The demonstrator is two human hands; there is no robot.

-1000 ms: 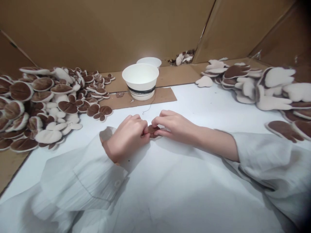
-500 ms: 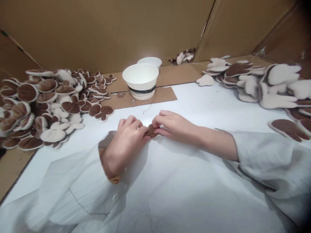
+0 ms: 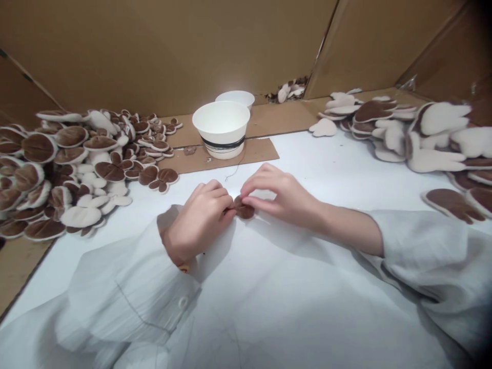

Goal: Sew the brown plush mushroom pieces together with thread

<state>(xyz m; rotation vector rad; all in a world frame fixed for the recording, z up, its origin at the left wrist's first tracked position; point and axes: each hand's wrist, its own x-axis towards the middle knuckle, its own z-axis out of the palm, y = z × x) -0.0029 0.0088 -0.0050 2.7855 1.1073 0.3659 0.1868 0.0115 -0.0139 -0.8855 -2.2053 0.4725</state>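
A small brown plush piece with a pale edge [image 3: 245, 208] is held in front of the white bowl banded in black [image 3: 222, 130], above the white tabletop [image 3: 292, 292]. Its left side is pinched by the closed fingers of the left hand [image 3: 203, 219]; its upper right edge is touched by the right hand [image 3: 277, 196], thumb and forefinger arched apart with tips nearly together. Brown-and-cream plush pieces [image 3: 73, 169] are heaped left of the bowl.

My white-topped desk [image 3: 292, 164] bears brown-and-cream fabric pieces heaped at left [image 3: 71, 154] and more at right [image 3: 400, 128]; between them, a banded white bowl [image 3: 221, 125] sits on a flat cardboard strip [image 3: 261, 149].
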